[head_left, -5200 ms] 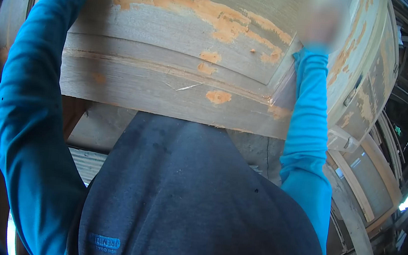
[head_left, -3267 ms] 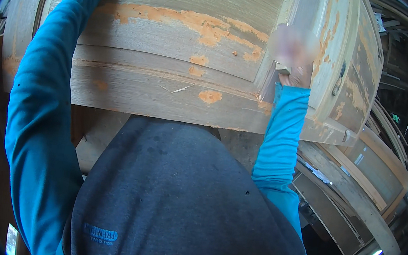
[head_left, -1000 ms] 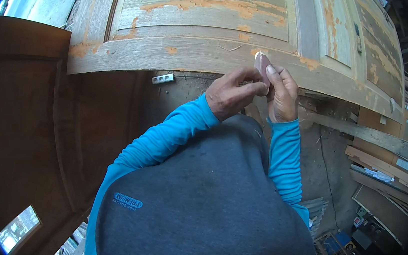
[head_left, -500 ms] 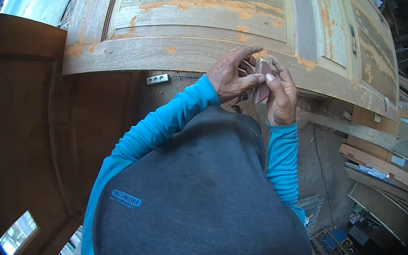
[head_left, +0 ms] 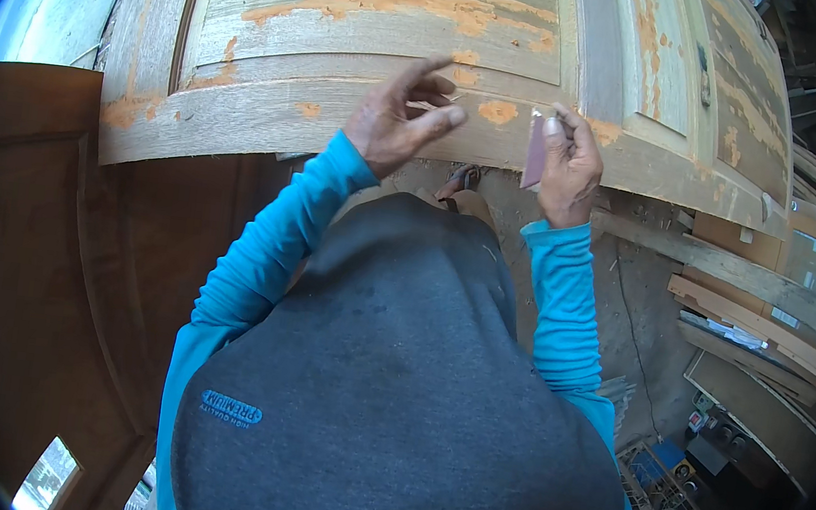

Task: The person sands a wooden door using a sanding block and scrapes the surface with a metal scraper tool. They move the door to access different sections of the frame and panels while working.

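Block (head_left: 534,155), purplish-faced, sits pinched in the right hand (head_left: 571,171) by the near edge of the panelled door (head_left: 242,123); the left hand (head_left: 395,125), apart, holds nothing; this looks like a handling pause, and rubbing would call for a flatter grip

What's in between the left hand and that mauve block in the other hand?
In the head view, an orange patch on the pale wooden door shows between the left hand and mauve block; otherwise, just bare wood.
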The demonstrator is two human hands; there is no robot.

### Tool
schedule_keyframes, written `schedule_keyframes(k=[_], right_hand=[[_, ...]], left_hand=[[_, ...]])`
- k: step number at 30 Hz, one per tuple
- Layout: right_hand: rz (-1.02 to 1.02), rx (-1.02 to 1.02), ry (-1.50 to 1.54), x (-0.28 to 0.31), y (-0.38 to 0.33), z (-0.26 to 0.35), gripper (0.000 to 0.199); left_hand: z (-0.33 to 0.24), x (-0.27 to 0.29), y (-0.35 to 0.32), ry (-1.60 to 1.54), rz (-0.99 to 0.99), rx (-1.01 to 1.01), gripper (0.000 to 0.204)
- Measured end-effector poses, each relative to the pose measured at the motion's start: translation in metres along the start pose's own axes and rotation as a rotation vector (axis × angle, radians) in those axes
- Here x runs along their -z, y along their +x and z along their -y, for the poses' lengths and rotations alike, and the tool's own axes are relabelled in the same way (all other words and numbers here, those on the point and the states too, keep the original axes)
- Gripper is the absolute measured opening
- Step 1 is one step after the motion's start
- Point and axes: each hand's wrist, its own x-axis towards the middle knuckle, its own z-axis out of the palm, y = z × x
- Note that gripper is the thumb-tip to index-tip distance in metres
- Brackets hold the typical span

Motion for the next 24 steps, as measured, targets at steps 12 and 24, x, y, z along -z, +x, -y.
schedule_keyframes(k=[12,24], right_hand=[[-0.132,0.159,-0.679,-0.029,0.129,-0.057,0.02],[-0.198,0.335,-0.64,-0.069,0.281,-0.093,0.013]], left_hand=[[0.07,0.303,0.139,0.835,-0.624,-0.3,0.029],[0.085,0.321,0.144,1.049,-0.725,-0.135,0.026]])
